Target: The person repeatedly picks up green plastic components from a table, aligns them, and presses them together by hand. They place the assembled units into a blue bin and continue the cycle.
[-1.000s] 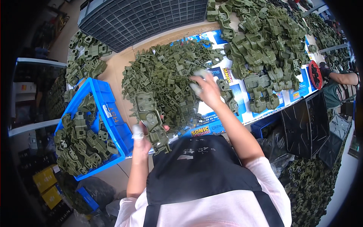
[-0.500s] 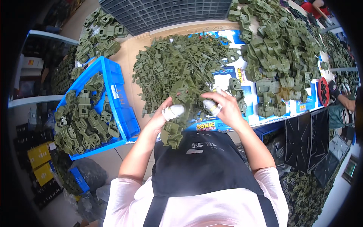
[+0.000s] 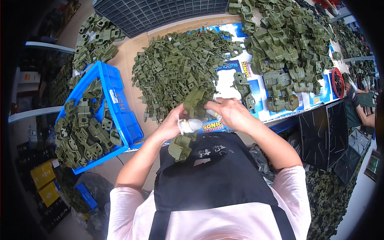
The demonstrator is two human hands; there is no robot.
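Note:
An olive-green moulded plastic part (image 3: pixel 181 149), long and curved like a toy vehicle body, is held upright over the table's front edge. My left hand (image 3: pixel 171 125) is closed around its middle, with a white wrapping on the thumb. Closed at the part's upper right side is my right hand (image 3: pixel 232 113), thumb and fingertips pressed together there. The right thumb is wrapped in white too. Whether a small piece sits between the right fingertips cannot be made out. Just beyond both hands lies a heap of small green plastic pieces (image 3: pixel 172 68).
A blue bin (image 3: pixel 130 126) holding larger green parts stands at left. More large green parts (image 3: pixel 288 52) are piled at right on printed sheets. A black crate (image 3: pixel 160 16) stands behind the heap. A red round basket (image 3: pixel 338 84) and another person's arm (image 3: pixel 366 116) are at far right.
My right hand has come in from the right, and its fingers have closed at the part. The part's upper end has tilted and shows its curved side. The whole view has shifted slightly.

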